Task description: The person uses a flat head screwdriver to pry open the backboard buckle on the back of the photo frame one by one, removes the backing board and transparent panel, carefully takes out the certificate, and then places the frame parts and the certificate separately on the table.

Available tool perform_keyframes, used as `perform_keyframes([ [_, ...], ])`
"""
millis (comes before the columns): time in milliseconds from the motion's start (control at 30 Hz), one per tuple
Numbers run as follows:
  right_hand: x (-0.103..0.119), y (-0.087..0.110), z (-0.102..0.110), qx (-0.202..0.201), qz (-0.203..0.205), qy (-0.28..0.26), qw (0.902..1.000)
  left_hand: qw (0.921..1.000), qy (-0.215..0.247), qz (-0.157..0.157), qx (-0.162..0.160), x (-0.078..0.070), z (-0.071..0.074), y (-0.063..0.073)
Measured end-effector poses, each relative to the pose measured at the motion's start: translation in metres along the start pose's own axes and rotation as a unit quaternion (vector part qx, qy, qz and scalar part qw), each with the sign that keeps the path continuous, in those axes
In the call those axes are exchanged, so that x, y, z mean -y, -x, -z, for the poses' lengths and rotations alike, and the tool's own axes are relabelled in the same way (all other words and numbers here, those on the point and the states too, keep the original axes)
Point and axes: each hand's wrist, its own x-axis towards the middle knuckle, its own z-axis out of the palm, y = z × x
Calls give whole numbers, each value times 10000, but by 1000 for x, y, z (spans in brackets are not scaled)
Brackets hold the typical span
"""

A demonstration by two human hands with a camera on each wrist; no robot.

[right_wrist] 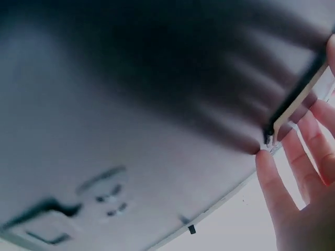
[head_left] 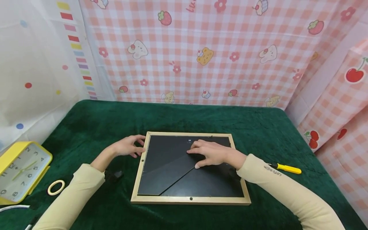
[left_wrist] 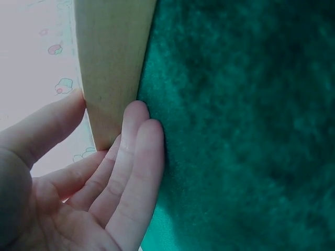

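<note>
A light wooden picture frame (head_left: pixel 191 200) lies with its black backing board (head_left: pixel 172 147) facing up. A black strip like a stand leg (head_left: pixel 169 174) runs diagonally across the board to its lower left corner. My left hand (head_left: pixel 129 146) is at the frame's left side; in the left wrist view, its thumb and fairly straight fingers (left_wrist: pixel 141 157) touch the wooden rail (left_wrist: pixel 115 57). My right hand (head_left: pixel 211 152) rests palm down over the board, fingers spread. Its thumb is at the strip's edge; in the right wrist view, its fingertips (right_wrist: pixel 264 157) touch the board.
A yellow-handled screwdriver (head_left: pixel 288 169) lies right of the frame on the green cloth (head_left: pixel 184 118). To the left are a yellow clock (head_left: pixel 24 172), a pale ring (head_left: pixel 56 187), a small black object (head_left: pixel 115 175) and a white cable (head_left: pixel 14 207). Patterned curtains (head_left: pixel 187 73) enclose the table.
</note>
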Motion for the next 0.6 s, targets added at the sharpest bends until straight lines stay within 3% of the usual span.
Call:
perform_keyframes([
  [600,-1,0,4,89,158,-117,9998,10000,-19,55,-18,-2,0,1],
])
